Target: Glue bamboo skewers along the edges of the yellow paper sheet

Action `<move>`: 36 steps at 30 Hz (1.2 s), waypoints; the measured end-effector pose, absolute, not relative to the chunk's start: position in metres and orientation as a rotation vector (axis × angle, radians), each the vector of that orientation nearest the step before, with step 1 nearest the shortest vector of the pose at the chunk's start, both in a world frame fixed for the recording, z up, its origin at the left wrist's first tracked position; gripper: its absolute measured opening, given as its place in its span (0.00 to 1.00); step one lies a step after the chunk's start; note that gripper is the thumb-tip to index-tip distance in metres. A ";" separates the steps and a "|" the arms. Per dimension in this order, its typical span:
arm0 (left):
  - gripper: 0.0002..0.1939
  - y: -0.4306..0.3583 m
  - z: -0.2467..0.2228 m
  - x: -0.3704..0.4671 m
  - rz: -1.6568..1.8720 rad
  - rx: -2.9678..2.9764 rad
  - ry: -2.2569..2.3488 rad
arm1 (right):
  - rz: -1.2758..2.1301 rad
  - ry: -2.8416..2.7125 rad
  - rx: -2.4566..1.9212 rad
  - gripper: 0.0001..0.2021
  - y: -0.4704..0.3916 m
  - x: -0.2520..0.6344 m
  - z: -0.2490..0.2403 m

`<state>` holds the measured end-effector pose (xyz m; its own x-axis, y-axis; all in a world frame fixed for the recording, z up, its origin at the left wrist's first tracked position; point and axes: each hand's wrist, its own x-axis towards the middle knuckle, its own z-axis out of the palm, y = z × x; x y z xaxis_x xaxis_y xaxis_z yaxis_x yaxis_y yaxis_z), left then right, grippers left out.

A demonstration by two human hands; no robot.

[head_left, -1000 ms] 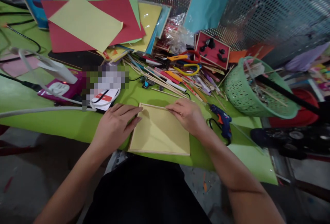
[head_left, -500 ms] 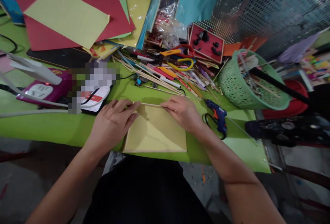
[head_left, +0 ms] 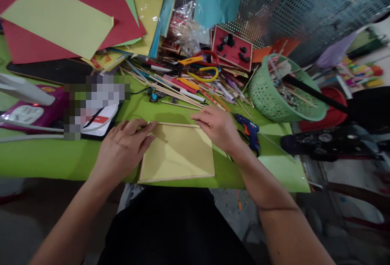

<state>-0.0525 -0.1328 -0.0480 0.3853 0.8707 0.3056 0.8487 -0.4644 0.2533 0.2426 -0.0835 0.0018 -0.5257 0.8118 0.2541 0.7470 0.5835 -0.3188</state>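
A pale yellow card lies flat on the green table, with thin wooden strips along its near and left edges. Along its far edge runs a thin wooden stick. My left hand is closed at the far left corner, index finger and thumb pressing on the stick's left end and the card. At the far right corner, my right hand has its fingers curled together just above the stick's right end. Whether anything is between those fingertips is hidden.
Right of my hand lies a blue glue gun. A green basket stands behind it. Pens, sticks and scissors pile up at the back. Coloured paper, a phone and a purple power strip are on the left.
The fingertips of my right hand have risen slightly off the stick and slid toward its right end. My left hand keeps its place at the corner. The whole view has shifted a little.
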 end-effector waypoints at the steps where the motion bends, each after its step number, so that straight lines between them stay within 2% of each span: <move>1: 0.22 -0.132 -0.048 -0.053 0.617 2.581 1.594 | 0.240 -2.400 -1.278 0.10 -0.085 0.249 0.007; 6: 0.20 -0.131 -0.051 -0.056 0.598 2.605 1.600 | 0.206 -2.224 -1.372 0.10 -0.108 0.281 0.023; 12: 0.21 -0.130 -0.052 -0.057 0.567 2.597 1.603 | 0.187 -2.278 -1.384 0.12 -0.135 0.293 0.004; 21: 0.20 -0.131 -0.047 -0.054 0.535 2.615 1.632 | 0.086 -2.522 -1.406 0.23 -0.137 0.291 -0.020; 30: 0.25 -0.131 -0.046 -0.052 0.482 2.576 1.643 | -0.002 -2.616 -1.441 0.21 -0.138 0.288 -0.021; 36: 0.24 -0.132 -0.045 -0.051 0.479 2.623 1.620 | -0.033 -2.644 -1.442 0.21 -0.136 0.284 -0.018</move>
